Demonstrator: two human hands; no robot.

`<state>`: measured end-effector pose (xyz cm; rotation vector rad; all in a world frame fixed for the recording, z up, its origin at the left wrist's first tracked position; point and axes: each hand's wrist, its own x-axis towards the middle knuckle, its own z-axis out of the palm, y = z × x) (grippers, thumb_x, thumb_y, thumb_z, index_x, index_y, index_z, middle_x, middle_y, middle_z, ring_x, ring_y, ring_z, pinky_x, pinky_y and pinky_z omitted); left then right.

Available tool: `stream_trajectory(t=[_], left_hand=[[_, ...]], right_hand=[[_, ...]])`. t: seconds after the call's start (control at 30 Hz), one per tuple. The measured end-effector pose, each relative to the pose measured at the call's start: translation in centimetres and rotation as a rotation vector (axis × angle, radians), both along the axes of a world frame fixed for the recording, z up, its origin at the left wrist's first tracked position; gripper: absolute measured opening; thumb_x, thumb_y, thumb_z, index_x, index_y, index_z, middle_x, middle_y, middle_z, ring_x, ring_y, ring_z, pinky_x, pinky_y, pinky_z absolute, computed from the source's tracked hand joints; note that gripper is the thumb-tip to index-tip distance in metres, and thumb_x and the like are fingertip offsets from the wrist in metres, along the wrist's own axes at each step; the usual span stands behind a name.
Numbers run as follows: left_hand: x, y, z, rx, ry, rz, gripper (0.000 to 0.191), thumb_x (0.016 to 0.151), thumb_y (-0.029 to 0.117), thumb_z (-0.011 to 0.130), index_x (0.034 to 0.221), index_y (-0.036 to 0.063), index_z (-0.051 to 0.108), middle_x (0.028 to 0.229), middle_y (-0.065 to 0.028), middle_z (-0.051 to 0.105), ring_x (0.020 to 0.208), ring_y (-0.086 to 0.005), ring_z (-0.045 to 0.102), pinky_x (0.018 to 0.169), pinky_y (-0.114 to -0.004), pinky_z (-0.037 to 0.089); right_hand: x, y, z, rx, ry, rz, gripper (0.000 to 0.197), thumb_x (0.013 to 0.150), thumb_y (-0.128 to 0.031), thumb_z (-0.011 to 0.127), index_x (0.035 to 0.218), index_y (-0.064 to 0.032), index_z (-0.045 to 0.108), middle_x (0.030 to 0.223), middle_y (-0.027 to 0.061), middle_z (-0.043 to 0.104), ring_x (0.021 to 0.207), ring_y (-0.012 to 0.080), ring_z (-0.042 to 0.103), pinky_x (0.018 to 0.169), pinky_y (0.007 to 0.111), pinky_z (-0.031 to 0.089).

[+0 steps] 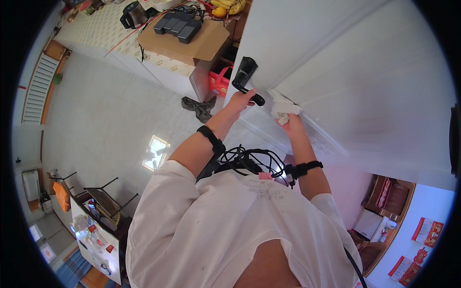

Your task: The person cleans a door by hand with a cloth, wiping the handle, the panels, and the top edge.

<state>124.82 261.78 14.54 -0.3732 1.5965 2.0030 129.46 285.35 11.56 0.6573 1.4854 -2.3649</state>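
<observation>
My left hand (242, 101) is closed around the black lever door handle (256, 99), whose dark plate is fixed to a large white door (345, 72). In my right hand (293, 124) is a crumpled whitish cloth (285, 109), pressed against the door's edge just right of the handle. Part of the cloth is hidden by my fingers. Both forearms carry black straps, and black cables hang in front of my chest.
Left of the door, a counter (122, 46) holds an open cardboard box (209, 37) with black devices, a kettle (134, 15) and bananas (230, 5). Below are a red bag (219, 84) and a dark cloth (200, 108) on the floor. A chair (102, 201) stands by a cluttered table (97, 248).
</observation>
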Motion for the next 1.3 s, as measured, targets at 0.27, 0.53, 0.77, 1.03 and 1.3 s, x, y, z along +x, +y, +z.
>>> stream_trajectory(t=[0.27, 0.53, 0.77, 1.03, 1.3], left_hand=[[-1.0, -0.4, -1.8, -0.068, 0.056, -0.064, 0.043, 0.083, 0.045, 0.062, 0.088, 0.0019, 0.066, 0.080, -0.0064, 0.066, 0.069, -0.0147, 0.062, 0.063, -0.026, 0.044], [-1.8, 0.5, -1.5, -0.047, 0.062, -0.029, 0.043, 0.081, 0.039, 0.067, 0.083, -0.0037, 0.065, 0.075, -0.0113, 0.064, 0.064, -0.0183, 0.062, 0.061, -0.029, 0.053], [-2.8, 0.1, -2.7, -0.058, 0.004, -0.073, 0.041, 0.081, 0.044, 0.065, 0.083, 0.0027, 0.064, 0.077, -0.0065, 0.065, 0.066, -0.0154, 0.063, 0.061, -0.028, 0.048], [-0.5, -8.6, 5.5, -0.003, 0.161, -0.432, 0.058, 0.083, 0.035, 0.065, 0.132, 0.0112, 0.045, 0.110, -0.0035, 0.061, 0.098, -0.0113, 0.059, 0.080, -0.027, 0.045], [0.0, -11.5, 4.7, 0.150, 0.368, -0.240, 0.046, 0.085, 0.005, 0.058, 0.129, 0.0079, 0.045, 0.114, -0.0057, 0.057, 0.102, -0.0147, 0.055, 0.085, -0.028, 0.046]], right_hand=[[-5.3, -5.4, -2.6, 0.010, -0.281, 0.141, 0.025, 0.090, -0.024, 0.056, 0.112, -0.0126, 0.056, 0.102, 0.0025, 0.061, 0.091, 0.0142, 0.059, 0.075, 0.030, 0.049], [-5.9, -7.7, 6.5, 0.245, 0.047, 0.013, 0.037, 0.091, -0.026, 0.055, 0.122, -0.0071, 0.052, 0.114, 0.0048, 0.059, 0.103, 0.0160, 0.057, 0.085, 0.030, 0.046], [-4.4, -11.7, 22.1, 0.703, 0.650, -0.061, 0.037, 0.088, -0.018, 0.055, 0.121, -0.0013, 0.051, 0.112, 0.0066, 0.059, 0.100, 0.0183, 0.057, 0.085, 0.031, 0.046], [-1.3, -11.4, 15.1, 1.360, 0.534, 0.545, 0.030, 0.081, -0.014, 0.059, 0.110, -0.0057, 0.058, 0.098, 0.0213, 0.064, 0.096, 0.0363, 0.060, 0.080, 0.040, 0.048], [-2.3, -14.9, 15.6, 0.866, 0.427, 0.767, 0.043, 0.082, -0.020, 0.061, 0.120, -0.0040, 0.049, 0.107, 0.0191, 0.061, 0.101, 0.0336, 0.058, 0.086, 0.038, 0.047]])
